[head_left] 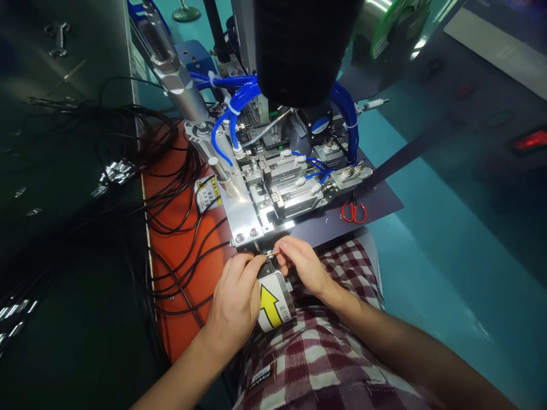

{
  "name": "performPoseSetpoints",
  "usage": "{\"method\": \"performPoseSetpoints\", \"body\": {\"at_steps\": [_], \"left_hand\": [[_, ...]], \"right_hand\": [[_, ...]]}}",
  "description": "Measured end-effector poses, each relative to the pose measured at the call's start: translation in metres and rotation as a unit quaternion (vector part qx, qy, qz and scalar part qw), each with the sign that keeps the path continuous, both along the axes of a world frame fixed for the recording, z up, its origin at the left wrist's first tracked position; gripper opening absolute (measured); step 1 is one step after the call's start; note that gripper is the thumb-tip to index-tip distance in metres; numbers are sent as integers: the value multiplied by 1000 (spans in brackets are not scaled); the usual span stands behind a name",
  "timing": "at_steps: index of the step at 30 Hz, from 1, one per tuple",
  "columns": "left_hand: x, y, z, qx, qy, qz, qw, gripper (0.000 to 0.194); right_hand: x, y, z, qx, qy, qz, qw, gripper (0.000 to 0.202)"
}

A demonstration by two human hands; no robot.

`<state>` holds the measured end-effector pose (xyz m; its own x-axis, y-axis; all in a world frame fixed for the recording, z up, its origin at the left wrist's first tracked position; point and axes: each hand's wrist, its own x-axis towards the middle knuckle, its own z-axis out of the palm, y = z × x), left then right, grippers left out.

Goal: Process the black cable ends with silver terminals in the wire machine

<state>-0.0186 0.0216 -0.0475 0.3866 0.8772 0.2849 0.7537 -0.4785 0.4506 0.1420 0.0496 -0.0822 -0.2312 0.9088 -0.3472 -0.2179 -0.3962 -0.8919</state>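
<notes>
Both hands met low in the middle of the frame, at the machine's (273, 188) front edge. The left hand (235, 299) and right hand (301, 265) pinched a tiny metal plug (272, 254) between their fingertips. Black wires (179, 188) lay on the left.

the bench (431, 199) has a teal top. on it lies an orange mat (179, 256) under loops of black cables (171, 188), beside a dark plate (376, 202) that carries a metal machine (273, 182) with blue hoses. red-handled scissors (354, 212) rest on the plate's near edge.
</notes>
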Motion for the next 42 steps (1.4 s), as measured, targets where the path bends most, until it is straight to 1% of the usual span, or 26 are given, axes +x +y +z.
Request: {"method": "performPoseSetpoints", "body": {"at_steps": [6, 9, 15, 19, 21, 24, 29, 35, 42], "left_hand": [[-2, -1, -1, -16, -39, 5, 999, 32], [-3, -1, -2, -19, -42, 5, 999, 33], [-4, 0, -1, -36, -6, -10, 999, 32], [-2, 2, 0, -21, 56, -17, 998, 33], [0, 2, 1, -12, 71, -18, 997, 34], [1, 1, 2, 1, 56, -10, 998, 33], [2, 0, 3, 13, 26, 4, 1000, 31], [2, -1, 0, 11, 15, 9, 1000, 32], [1, 1, 2, 14, 41, -16, 999, 31]], "right_hand": [[-2, 0, 3, 27, -61, 4, 998, 27], [-3, 1, 3, 21, -64, 6, 998, 26], [-4, 2, 2, 10, -52, 6, 999, 23], [-5, 3, 0, 8, -34, 3, 999, 19], [-6, 3, -1, 10, -24, -2, 1000, 19], [-7, 3, -2, 4, -4, -1, 1000, 21], [-6, 3, -3, -16, 52, 7, 999, 31], [-8, 3, -3, -1, 11, 1, 1000, 31], [-9, 3, 0, -13, 19, -2, 1000, 26]]}}
